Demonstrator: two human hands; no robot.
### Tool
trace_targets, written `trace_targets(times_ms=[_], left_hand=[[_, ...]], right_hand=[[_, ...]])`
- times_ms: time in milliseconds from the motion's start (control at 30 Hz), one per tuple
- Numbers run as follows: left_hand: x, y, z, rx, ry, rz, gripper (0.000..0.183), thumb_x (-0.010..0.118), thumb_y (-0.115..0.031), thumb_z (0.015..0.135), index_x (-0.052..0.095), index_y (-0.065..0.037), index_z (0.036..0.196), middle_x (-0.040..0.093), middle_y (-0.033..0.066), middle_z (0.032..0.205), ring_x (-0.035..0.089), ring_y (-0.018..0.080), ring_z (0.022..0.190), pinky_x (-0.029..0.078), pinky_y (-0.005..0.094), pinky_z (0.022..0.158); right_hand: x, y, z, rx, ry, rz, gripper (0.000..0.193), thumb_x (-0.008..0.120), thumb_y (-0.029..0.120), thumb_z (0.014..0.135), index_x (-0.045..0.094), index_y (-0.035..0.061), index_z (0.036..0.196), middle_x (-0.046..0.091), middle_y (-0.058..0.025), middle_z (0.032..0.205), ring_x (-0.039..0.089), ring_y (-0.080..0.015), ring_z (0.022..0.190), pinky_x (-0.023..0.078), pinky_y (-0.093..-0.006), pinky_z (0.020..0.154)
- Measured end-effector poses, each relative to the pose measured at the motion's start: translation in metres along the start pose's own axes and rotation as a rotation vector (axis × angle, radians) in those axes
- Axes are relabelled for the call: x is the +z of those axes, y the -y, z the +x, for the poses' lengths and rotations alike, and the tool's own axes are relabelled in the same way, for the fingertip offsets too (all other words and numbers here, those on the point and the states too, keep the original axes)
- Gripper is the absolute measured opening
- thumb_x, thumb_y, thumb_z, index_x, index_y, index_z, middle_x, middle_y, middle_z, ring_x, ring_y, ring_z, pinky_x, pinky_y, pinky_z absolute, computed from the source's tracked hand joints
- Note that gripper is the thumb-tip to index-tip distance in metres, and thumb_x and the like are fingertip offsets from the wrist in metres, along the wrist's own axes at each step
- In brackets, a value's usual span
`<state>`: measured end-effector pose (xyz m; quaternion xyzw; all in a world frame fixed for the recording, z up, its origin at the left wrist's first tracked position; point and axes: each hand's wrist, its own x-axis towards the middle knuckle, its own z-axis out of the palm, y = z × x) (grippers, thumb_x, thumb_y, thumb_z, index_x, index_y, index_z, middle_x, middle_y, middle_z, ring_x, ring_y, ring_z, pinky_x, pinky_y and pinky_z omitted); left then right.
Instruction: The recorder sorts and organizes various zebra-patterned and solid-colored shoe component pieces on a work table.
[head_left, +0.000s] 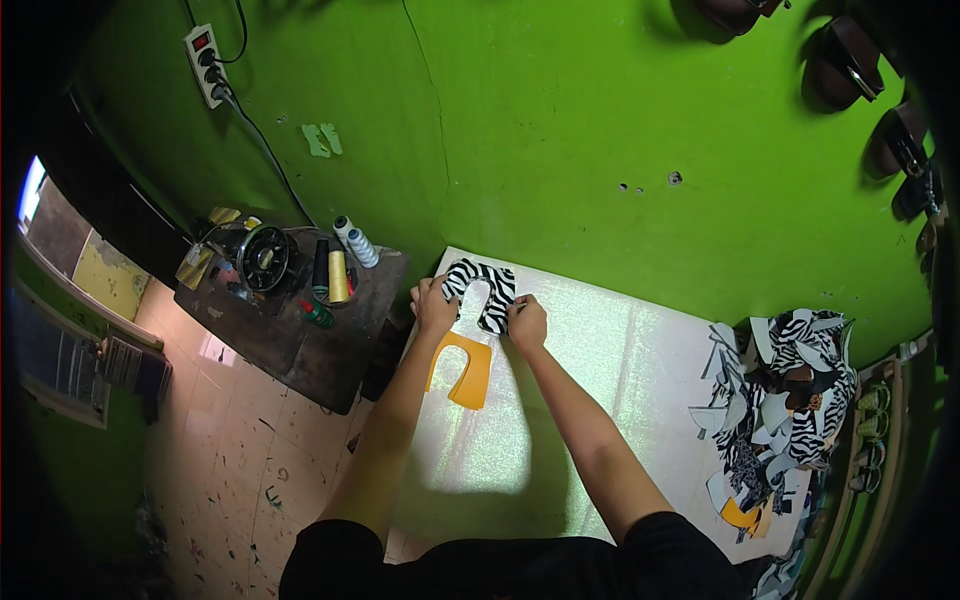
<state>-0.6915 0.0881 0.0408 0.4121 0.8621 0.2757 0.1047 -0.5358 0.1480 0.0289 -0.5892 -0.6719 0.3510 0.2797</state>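
Observation:
A U-shaped zebra-striped piece [498,292] lies near the far left corner of the white sheet-covered table [600,400], its curve toward the wall. On its left leg rests my left hand [433,305], fingers bent and holding it against the surface. My right hand [528,324] is closed at the right leg's outer edge. Something small and dark shows at its fingertips, too little to name. Just nearer to me, partly behind my left forearm, lies an orange U-shaped piece [472,385] of similar outline.
Zebra, white and orange scraps [800,400] heap at the table's right end. On the left, a dark sewing-machine table [320,365] bears a black handwheel [267,257] and thread cones [338,278]. A power strip [206,65] hangs on the green wall; dark sandals [840,65] hang upper right.

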Motion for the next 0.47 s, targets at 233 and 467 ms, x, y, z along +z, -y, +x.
trace_targets(times_ms=[233, 467], left_hand=[[0.003, 0.005, -0.004, 0.066, 0.079, 0.137, 0.062, 0.067, -0.023, 0.067, 0.042, -0.007, 0.121, 0.038, 0.0090, 0.120, 0.033, 0.0272, 0.112, 0.029, 0.0424, 0.090], [0.003, -0.002, -0.016, 0.033, 0.114, 0.146, 0.083, 0.067, -0.030, 0.065, 0.021, -0.013, 0.132, 0.021, 0.0175, 0.131, 0.021, 0.0350, 0.120, 0.024, 0.0494, 0.093]], right_hand=[[0.005, -0.010, -0.017, -0.088, 0.114, -0.048, 0.037, 0.055, 0.021, 0.077, 0.049, -0.0006, 0.107, 0.048, -0.0232, 0.101, 0.052, -0.0368, 0.088, 0.043, -0.0382, 0.077], [-0.010, -0.015, -0.033, -0.153, 0.125, 0.072, 0.041, 0.056, 0.021, 0.076, 0.047, -0.0008, 0.110, 0.047, -0.0238, 0.097, 0.051, -0.0358, 0.087, 0.042, -0.0373, 0.079]])
